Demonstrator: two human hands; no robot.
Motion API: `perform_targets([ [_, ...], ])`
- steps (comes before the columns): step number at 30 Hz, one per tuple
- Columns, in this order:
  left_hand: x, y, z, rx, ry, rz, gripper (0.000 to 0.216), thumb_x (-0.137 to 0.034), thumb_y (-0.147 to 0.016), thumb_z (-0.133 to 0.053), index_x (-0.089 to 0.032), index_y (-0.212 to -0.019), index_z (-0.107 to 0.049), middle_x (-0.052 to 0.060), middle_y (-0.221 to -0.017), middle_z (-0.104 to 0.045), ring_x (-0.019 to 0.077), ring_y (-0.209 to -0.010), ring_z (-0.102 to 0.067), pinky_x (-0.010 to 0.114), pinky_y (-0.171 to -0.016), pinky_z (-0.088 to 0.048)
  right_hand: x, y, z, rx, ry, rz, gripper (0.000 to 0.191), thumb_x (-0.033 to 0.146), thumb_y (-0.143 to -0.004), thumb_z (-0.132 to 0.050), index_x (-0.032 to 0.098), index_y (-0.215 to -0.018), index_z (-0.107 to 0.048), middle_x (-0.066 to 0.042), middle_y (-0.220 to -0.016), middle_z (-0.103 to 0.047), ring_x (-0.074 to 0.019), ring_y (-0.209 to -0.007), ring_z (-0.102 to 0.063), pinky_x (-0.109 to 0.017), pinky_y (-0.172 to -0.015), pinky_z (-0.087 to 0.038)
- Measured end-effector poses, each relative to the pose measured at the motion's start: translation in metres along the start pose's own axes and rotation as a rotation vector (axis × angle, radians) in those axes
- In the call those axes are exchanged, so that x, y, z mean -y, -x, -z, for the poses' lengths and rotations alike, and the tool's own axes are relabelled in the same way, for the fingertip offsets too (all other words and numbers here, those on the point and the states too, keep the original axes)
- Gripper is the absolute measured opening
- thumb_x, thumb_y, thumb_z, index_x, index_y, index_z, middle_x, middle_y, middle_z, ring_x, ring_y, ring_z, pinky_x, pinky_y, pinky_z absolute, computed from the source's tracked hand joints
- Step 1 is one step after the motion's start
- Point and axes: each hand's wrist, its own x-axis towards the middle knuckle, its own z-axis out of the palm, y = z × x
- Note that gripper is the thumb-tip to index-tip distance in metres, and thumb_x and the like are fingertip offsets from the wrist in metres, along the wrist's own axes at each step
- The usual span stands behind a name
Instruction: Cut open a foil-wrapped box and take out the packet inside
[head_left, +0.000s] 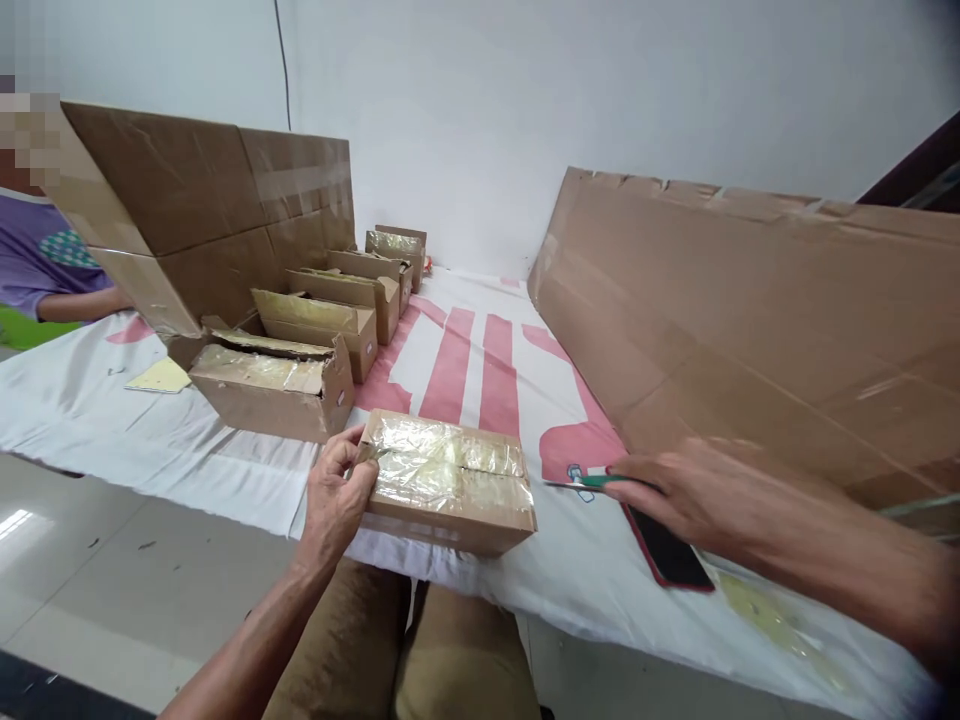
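The left hand [335, 497] gripped the left end of a taped cardboard box [448, 481] lying at the table's [225, 470] near edge. At the box's 3 o'clock, the right hand [679, 497] closed around a green-handled cutter [592, 483], just above a dark phone [670, 552].

Five small taped boxes [448, 480] — two big cardboard sheets [750, 320] — one phone [670, 550].
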Motion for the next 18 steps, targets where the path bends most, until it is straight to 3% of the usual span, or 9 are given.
perform_targets([
  [2,0.0,0.0,0.0,0.0,0.045,0.035,0.025,-0.033,-0.079,-0.065,-0.022,-0.061,-0.051,0.009,-0.129,-0.07,0.0303,-0.116,-0.063,0.041,-0.101,-0.044,-0.02,0.019,-0.007,-0.098,-0.123,-0.043,0.036,0.056,-0.096,-0.054,0.032,-0.084,-0.08,-0.006,-0.076,-0.078,-0.0238,-0.065,-0.069,-0.037,-0.056,-0.049],
  [4,-0.003,0.002,-0.001,0.017,0.096,0.066,0.025,-0.039,-0.08,-0.068,-0.021,-0.065,-0.058,0.01,-0.132,-0.069,0.0314,-0.121,-0.062,0.041,-0.104,-0.043,-0.029,0.034,-0.034,-0.276,-0.289,-0.151,0.04,0.058,-0.099,-0.048,0.033,-0.106,-0.079,-0.005,-0.105,-0.081,-0.0282,-0.089,-0.075,-0.04,-0.071,-0.057],
  [6,-0.009,0.003,0.001,0.055,0.148,0.09,0.026,-0.046,-0.079,-0.07,-0.021,-0.073,-0.066,0.011,-0.134,-0.068,0.0333,-0.128,-0.059,0.041,-0.107,-0.043,-0.025,0.041,-0.081,-0.387,-0.374,-0.245,0.041,0.06,-0.096,-0.051,0.032,-0.11,-0.077,-0.005,-0.107,-0.081,-0.0285,-0.091,-0.076,-0.041,-0.074,-0.06],
  [9,-0.018,0.005,0.009,0.162,0.192,0.116,0.029,-0.048,-0.078,-0.071,-0.021,-0.088,-0.074,0.012,-0.142,-0.063,0.036,-0.136,-0.054,0.044,-0.112,-0.041,0.001,0.035,-0.161,-0.398,-0.329,-0.272,0.042,0.06,-0.094,-0.051,0.026,-0.1,-0.075,-0.008,-0.1,-0.079,-0.0293,-0.085,-0.076,-0.043,-0.072,-0.06],
  [12,-0.026,0.01,0.023,0.227,0.162,0.11,0.022,-0.038,-0.074,-0.072,-0.023,-0.09,-0.076,0.011,-0.152,-0.056,0.0379,-0.146,-0.044,0.049,-0.12,-0.033,0.025,0.026,-0.213,-0.415,-0.21,-0.256,0.039,0.051,-0.097,-0.048,0.023,-0.101,-0.074,-0.01,-0.094,-0.077,-0.0309,-0.087,-0.074,-0.046,-0.077,-0.059],
  [15,-0.027,0.017,0.034,0.206,0.119,0.026,0.008,-0.031,-0.072,-0.074,-0.024,-0.076,-0.073,0.009,-0.159,-0.049,0.0381,-0.152,-0.035,0.052,-0.123,-0.029,0.025,0.024,-0.218,-0.422,-0.19,-0.252,0.038,0.051,-0.097,-0.05,0.023,-0.105,-0.075,-0.013,-0.104,-0.076,-0.0325,-0.1,-0.071,-0.049,-0.086,-0.056],
  [18,-0.018,0.026,0.039,0.204,0.11,-0.104,0.013,-0.035,-0.077,-0.077,-0.024,-0.071,-0.072,0.008,-0.159,-0.047,0.0383,-0.149,-0.04,0.053,-0.12,-0.035,0.01,0.028,-0.19,-0.431,-0.364,-0.277,0.04,0.052,-0.098,-0.048,0.023,-0.108,-0.075,-0.012,-0.116,-0.075,-0.0297,-0.109,-0.07,-0.045,-0.091,-0.055],
])
